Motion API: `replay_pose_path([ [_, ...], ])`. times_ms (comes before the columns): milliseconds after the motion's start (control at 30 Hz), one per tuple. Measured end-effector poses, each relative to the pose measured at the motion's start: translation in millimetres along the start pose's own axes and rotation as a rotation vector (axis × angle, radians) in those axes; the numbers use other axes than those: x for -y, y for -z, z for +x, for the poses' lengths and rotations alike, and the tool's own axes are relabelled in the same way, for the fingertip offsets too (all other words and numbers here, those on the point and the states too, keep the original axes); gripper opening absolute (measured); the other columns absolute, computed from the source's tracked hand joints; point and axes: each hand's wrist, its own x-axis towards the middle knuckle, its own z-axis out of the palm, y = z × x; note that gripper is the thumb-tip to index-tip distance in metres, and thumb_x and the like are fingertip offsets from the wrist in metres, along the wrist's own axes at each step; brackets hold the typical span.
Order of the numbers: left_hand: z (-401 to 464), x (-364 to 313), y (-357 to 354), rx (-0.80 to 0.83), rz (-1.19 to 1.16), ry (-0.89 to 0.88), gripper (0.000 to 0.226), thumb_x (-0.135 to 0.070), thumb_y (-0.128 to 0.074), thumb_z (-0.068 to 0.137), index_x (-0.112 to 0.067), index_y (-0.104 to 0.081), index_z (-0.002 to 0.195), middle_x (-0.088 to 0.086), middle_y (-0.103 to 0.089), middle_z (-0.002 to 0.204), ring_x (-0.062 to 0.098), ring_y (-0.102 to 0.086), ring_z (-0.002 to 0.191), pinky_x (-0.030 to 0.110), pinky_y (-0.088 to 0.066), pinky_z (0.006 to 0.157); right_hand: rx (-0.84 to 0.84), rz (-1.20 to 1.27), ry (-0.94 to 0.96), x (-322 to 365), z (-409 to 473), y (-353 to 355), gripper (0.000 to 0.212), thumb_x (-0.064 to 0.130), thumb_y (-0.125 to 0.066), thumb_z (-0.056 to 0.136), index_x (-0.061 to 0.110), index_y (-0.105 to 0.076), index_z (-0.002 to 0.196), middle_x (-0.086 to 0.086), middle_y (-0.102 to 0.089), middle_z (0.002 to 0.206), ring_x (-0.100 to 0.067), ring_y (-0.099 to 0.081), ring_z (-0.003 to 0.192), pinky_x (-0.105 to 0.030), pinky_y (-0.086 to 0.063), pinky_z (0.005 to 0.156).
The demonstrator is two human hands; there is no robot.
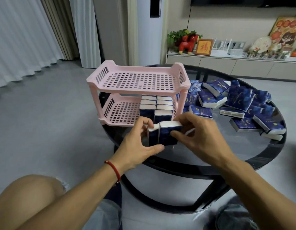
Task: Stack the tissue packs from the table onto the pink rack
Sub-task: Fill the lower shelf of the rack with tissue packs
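Pink rack (137, 78) matt slotted plastic; tissue packs (233, 100) glossy film; table (243, 146) glass.

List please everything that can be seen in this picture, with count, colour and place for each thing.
pink rack: one, pink, two tiers, far left part of the table.
stacked tissue packs: several, blue and white, on the lower tier, right side.
held tissue packs: two, blue and white, upright, side by side in front of the rack.
loose tissue packs: many, blue and white, piled on the table to the right.
table: one, round, dark glass.
horse figure: one, red, on the far cabinet.
left hand: holds the packs' left side; red bracelet.
right hand: holds their right side.
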Motion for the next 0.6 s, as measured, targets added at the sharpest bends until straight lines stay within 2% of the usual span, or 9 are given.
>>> replay_pose_path([
  [133,-1,-2,-1,0.102,-0.002,-0.037,0.057,-0.025,-0.085,0.081,-0.034,-0.043,0.118,-0.012,-0.065,0.121,-0.002,-0.062,0.116,0.020,-0.044,0.103,-0.056,0.166,0.027,5,1,24,0.032,0.029,-0.082,0.081,0.021,-0.069,0.109,0.006,-0.074,0.090,-0.011,-0.071,0.080,-0.033,-0.060,0.073],
  [233,-2,-1,-4,0.167,-0.008,-0.066,0.063,-0.027,-0.083,0.083,-0.035,-0.038,0.126,-0.011,-0.067,0.123,-0.003,-0.060,0.121,0.015,-0.042,0.104,-0.108,0.270,0.036,14,5,22,0.030,0.026,-0.082,0.082,0.020,-0.069,0.109,0.009,-0.073,0.092,-0.013,-0.070,0.080,-0.032,-0.060,0.073],
  [300,-5,0,-5,0.159,-0.042,-0.075,0.070,-0.030,-0.083,0.083,-0.036,-0.034,0.132,-0.012,-0.065,0.128,-0.003,-0.057,0.125,0.019,-0.042,0.108,-0.130,0.308,0.050,20,10,17,0.030,0.021,-0.083,0.083,0.018,-0.069,0.110,0.008,-0.074,0.095,-0.014,-0.070,0.082,-0.030,-0.060,0.073],
  [367,-8,1,-1,0.038,-0.090,-0.121,0.068,-0.040,-0.080,0.081,-0.033,-0.037,0.133,-0.009,-0.062,0.131,0.004,-0.057,0.127,0.031,-0.047,0.110,-0.166,0.347,0.057,25,16,12,0.030,0.019,-0.083,0.084,0.016,-0.069,0.111,0.006,-0.074,0.097,-0.014,-0.070,0.083,-0.029,-0.060,0.072],
  [433,-11,-3,8,-0.147,-0.053,-0.215,0.062,-0.047,-0.073,0.083,-0.028,-0.043,0.134,-0.007,-0.059,0.132,0.009,-0.058,0.126,0.035,-0.052,0.105,-0.174,0.347,0.074,30,20,6,0.031,0.019,-0.083,0.083,0.016,-0.069,0.111,0.005,-0.073,0.095,-0.014,-0.069,0.081,-0.028,-0.060,0.071],
  [533,-5,-12,22,-0.286,0.024,-0.295,0.050,-0.033,-0.071,0.093,-0.026,-0.051,0.139,-0.008,-0.059,0.133,0.011,-0.059,0.125,0.033,-0.054,0.101,-0.117,0.305,0.108,37,24,-13,0.033,0.015,-0.085,0.082,0.018,-0.070,0.111,0.009,-0.069,0.090,-0.012,-0.068,0.077,-0.026,-0.059,0.069],
  [600,4,-12,24,-0.339,0.045,-0.309,0.040,-0.019,-0.070,0.095,-0.027,-0.060,0.133,-0.010,-0.063,0.129,0.008,-0.061,0.121,0.031,-0.055,0.100,-0.077,0.287,0.101,39,27,-24,0.034,0.016,-0.083,0.085,0.019,-0.070,0.117,0.010,-0.070,0.093,-0.010,-0.069,0.079,-0.024,-0.059,0.071],
])
